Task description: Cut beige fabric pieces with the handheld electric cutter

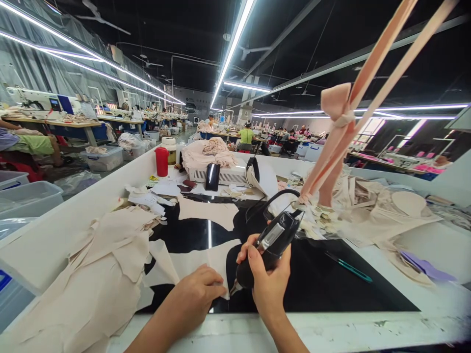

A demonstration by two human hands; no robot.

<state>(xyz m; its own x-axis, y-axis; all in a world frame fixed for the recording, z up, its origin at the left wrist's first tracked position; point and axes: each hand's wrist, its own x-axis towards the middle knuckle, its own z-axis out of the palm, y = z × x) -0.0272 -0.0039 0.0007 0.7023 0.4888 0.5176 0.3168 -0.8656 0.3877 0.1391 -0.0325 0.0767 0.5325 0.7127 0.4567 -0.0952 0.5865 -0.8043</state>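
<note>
My left hand (200,291) rests over the lower edge of a beige fabric piece (202,257), its fingers pinching the corner. The piece lies on a black glossy board (312,274). My right hand (270,277) is wrapped around a black corded electric hand tool (279,238) with a silver label. It tilts down to the left, and its small metal tip (235,288) meets the fabric corner beside my left fingertips. Pink straps (331,147) run upward from the tool's upper end. Another cut beige fabric piece (209,211) lies flat farther back on the board.
Beige fabric pieces (106,264) are piled at the left. Teal tweezers (349,267) lie on the board's right side. Fabric parts (382,211) heap up at the right. A red cup (161,162), a phone (212,177) and a white machine (235,176) stand behind. People sit at sewing tables beyond.
</note>
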